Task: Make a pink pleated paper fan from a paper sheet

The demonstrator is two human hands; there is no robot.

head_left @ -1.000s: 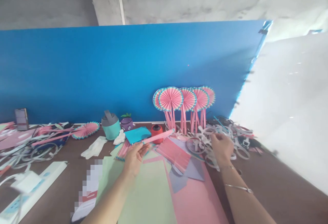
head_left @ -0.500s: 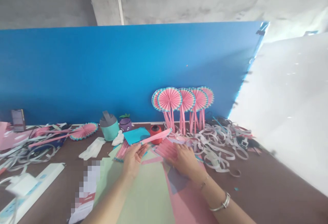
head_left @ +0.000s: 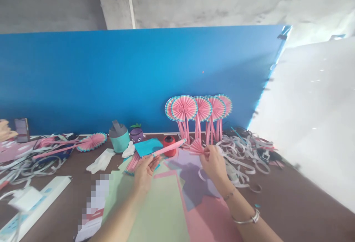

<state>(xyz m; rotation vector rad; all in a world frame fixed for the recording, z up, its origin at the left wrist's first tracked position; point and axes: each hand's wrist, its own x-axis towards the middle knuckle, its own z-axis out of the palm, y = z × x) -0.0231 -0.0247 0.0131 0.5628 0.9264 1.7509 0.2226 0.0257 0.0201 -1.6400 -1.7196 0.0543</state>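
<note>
My left hand [head_left: 145, 166] is closed on one end of a narrow pink folded paper strip [head_left: 170, 147], which slants up to the right in front of a red round object. My right hand [head_left: 215, 162] pinches the edge of a pink pleated paper [head_left: 196, 146], partly spread like a fan; the fingertips partly hide it. Under my hands lie pale green paper [head_left: 158, 205], pink paper [head_left: 213, 220] and lilac paper [head_left: 191, 171]. Beside my left hand are a blue paper [head_left: 148, 146] and more pink pleated paper [head_left: 132, 163] with blue edges.
Several finished pink paper fans [head_left: 184, 108] stand against the blue partition [head_left: 124, 75]. Loose white strips [head_left: 244, 160] pile up at right. At left are a teal cup [head_left: 119, 140], a white power strip [head_left: 36, 205], a phone [head_left: 22, 129] and another person's hand [head_left: 7, 131].
My right hand has moved right and slightly up, now pinching the pleated paper, uncovering lilac paper beneath. Another person's hand has appeared at the left edge. My left hand barely moved.
</note>
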